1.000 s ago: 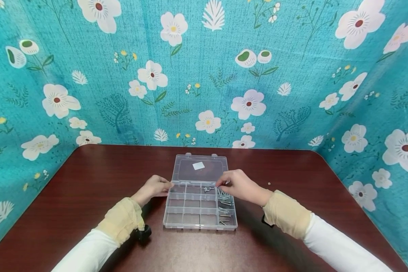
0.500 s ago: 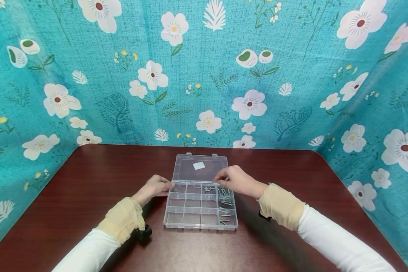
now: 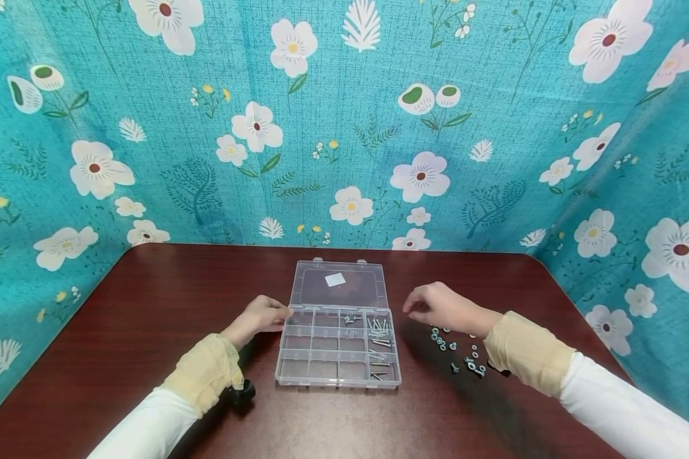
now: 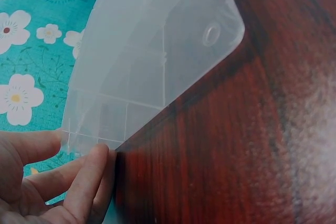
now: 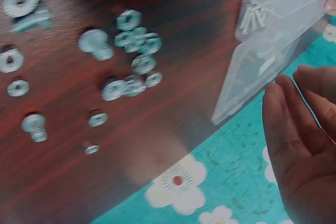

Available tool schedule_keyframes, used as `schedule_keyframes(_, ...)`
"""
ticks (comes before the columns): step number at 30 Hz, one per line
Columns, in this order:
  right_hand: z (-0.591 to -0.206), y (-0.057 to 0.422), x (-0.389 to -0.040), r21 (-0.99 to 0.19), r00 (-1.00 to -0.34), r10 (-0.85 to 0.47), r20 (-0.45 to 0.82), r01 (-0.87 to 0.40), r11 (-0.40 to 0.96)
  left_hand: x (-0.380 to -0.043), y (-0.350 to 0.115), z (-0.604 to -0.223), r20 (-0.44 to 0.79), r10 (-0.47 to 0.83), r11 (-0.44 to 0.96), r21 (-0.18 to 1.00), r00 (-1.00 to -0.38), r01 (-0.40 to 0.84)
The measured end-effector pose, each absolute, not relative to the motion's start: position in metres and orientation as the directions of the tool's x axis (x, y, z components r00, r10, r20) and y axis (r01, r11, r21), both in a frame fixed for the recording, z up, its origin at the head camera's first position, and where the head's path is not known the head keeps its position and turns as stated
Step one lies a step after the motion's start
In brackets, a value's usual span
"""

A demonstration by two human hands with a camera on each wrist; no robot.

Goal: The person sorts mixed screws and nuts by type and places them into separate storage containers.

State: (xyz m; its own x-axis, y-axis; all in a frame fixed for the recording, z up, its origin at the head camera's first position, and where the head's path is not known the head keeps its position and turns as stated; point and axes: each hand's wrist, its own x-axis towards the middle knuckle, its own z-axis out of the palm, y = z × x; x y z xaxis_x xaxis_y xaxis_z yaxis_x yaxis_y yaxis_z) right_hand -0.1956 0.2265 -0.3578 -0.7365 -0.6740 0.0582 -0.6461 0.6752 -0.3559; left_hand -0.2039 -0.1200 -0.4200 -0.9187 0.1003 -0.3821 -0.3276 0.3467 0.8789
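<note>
A clear plastic compartment organizer (image 3: 337,383) stands on the table with its lid (image 3: 316,288) folded back. My left hand (image 3: 259,313) pinches the back left corner of the organizer, thumb on one side and fingertips on the other, as the left wrist view shows. To the right of the box, my right hand (image 3: 444,309) hovers with loosely bent fingers and nothing visible between them. Long screws or nails (image 3: 381,342) fill the right column of compartments. A few short bolts (image 3: 351,319) sit in the back compartment beside it. Other compartments hold nothing visible.
Loose nuts (image 5: 128,19), bolts (image 5: 96,44) and washers (image 5: 18,88) lie scattered on the dark red table (image 3: 333,427), right of the organizer and partly under my right arm. A floral turquoise cloth (image 3: 321,159) hangs behind the table.
My right hand has moved right, from above the organizer's back right part to beside the box, and the scattered hardware has come into sight. The left hand stays put.
</note>
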Motion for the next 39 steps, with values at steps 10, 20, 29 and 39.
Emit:
schedule_keyframes(10,-0.367,0.26,-0.185,-0.382,-0.777,-0.63,0.006,-0.583,0.717,-0.2,-0.121,-0.418,-0.371,0.101,0.35,0.882,-0.923,-0.316)
schedule_keyframes(20,-0.381,0.281,-0.173,-0.448,-0.811,-0.585,0.008,-0.525,0.723,-0.228,-0.139,-0.469,-0.321,0.205,0.293,0.922,-0.924,-0.255)
schedule_keyframes(29,-0.398,0.293,-0.165,-0.506,-0.855,-0.516,-0.055,-0.422,0.753,-0.2,-0.121,-0.42,-0.359,0.112,0.341,0.89,-0.927,-0.303)
schedule_keyframes(39,-0.404,0.297,-0.163,-0.478,-0.867,-0.493,-0.077,-0.401,0.781,-0.204,-0.124,-0.426,-0.339,0.155,0.332,0.903,-0.928,-0.274)
